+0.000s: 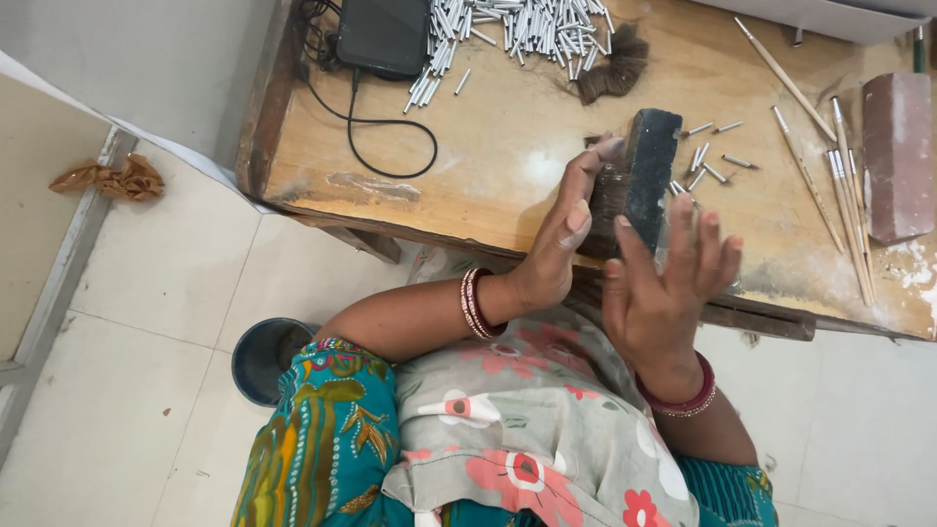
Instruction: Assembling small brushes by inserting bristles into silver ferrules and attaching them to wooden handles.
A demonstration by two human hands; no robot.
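Observation:
My left hand (561,234) presses a tuft of dark bristle hair against the side of a dark upright block (649,166) standing near the front edge of the wooden table (508,146); thumb and fingers pinch the hair. My right hand (664,283) is raised just in front of the block, fingers spread and palm toward it, holding nothing that shows. A few small metal tubes (708,166) lie right of the block.
A large heap of metal tubes (517,24) and a loose clump of hair (610,68) lie at the back. A black device (383,34) with a cable sits back left. Thin brush sticks (844,185) and a reddish block (898,146) lie right. A dark bucket (268,356) stands on the floor.

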